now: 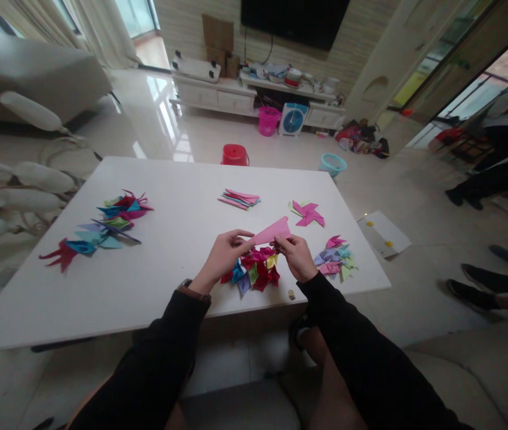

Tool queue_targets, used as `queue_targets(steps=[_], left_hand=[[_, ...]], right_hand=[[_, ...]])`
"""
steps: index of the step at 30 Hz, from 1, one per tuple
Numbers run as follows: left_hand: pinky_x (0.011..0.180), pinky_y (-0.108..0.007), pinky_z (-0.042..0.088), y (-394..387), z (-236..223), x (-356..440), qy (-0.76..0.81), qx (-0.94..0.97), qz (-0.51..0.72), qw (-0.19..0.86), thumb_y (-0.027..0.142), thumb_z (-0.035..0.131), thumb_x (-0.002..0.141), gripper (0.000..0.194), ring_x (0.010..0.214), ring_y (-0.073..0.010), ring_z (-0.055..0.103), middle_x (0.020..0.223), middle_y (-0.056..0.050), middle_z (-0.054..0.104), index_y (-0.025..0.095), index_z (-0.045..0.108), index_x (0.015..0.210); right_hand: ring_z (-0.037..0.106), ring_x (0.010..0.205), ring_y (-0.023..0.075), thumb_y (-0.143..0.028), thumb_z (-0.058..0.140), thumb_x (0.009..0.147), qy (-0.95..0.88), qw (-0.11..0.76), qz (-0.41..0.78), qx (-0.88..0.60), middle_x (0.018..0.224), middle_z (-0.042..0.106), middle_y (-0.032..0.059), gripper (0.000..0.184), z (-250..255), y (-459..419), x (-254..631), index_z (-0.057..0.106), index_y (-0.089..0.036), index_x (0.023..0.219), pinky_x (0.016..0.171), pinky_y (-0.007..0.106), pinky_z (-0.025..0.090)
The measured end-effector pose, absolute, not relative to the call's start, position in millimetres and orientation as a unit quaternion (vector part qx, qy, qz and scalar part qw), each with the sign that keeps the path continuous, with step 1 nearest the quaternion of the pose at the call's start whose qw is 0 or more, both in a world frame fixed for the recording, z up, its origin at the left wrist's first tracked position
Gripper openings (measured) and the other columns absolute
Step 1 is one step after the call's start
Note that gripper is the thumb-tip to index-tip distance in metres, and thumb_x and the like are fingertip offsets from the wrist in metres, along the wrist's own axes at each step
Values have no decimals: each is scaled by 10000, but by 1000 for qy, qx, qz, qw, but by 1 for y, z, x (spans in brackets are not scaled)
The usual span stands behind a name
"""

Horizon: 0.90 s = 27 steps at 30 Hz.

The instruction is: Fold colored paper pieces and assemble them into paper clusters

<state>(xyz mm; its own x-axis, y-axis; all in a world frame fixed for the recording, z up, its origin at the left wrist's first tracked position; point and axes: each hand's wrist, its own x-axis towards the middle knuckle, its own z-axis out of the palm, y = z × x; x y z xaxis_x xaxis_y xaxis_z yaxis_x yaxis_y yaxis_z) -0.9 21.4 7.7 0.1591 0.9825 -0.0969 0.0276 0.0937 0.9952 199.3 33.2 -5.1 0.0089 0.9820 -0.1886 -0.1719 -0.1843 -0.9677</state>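
Note:
A pink folded paper (274,232) is held up above the white table between both hands. My left hand (227,255) pinches its left end, while my right hand (296,255) grips its lower right edge. Just below and between the hands lies a cluster of colourful folded paper pieces (260,276), in red, blue, yellow and purple, partly hidden by the fingers. Beyond the paper sits a stack of folded paper strips (239,199). A pink paper pinwheel (308,214) rests to the right of that stack.
More folded paper shapes (337,260) lie at the table's right, and a long pile (106,224) at its left. Around the white table (168,286) stand a red bucket (235,155) and a blue basket (333,164). People's feet (473,286) show at right.

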Motion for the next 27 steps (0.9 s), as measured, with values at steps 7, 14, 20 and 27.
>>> queue_targets(steps=[7, 14, 20, 27], left_hand=[[613, -250, 488, 21, 9, -3, 525, 612, 410, 426, 335, 740, 792, 258, 657, -149, 641, 871, -63, 776, 171, 787, 987], [695, -278, 548, 19, 10, 0, 509, 525, 414, 542, 332, 796, 746, 311, 756, -177, 693, 899, -80, 787, 148, 787, 997], [757, -299, 570, 17, 13, 4, 475, 454, 416, 629, 342, 843, 710, 351, 792, -175, 705, 921, -91, 787, 134, 785, 987], [773, -283, 561, 17, 5, 6, 433, 395, 413, 697, 381, 855, 711, 417, 784, -151, 706, 932, -96, 777, 121, 768, 1025]], right_hand=[[628, 564, 143, -491, 897, 586, -360, 515, 575, -524, 664, 714, 66, 406, -6, 35, 196, 689, -155, 680, 582, 286, 520], [651, 637, 137, -451, 881, 644, -398, 509, 588, -487, 742, 722, 35, 355, -4, 31, 195, 711, -170, 778, 634, 267, 519], [669, 734, 143, -376, 893, 653, -438, 502, 587, -460, 799, 729, 8, 324, -6, 28, 194, 702, -194, 842, 721, 268, 528], [675, 711, 144, -394, 855, 696, -450, 497, 585, -456, 772, 714, 4, 285, -2, 28, 195, 687, -195, 812, 704, 265, 526]])
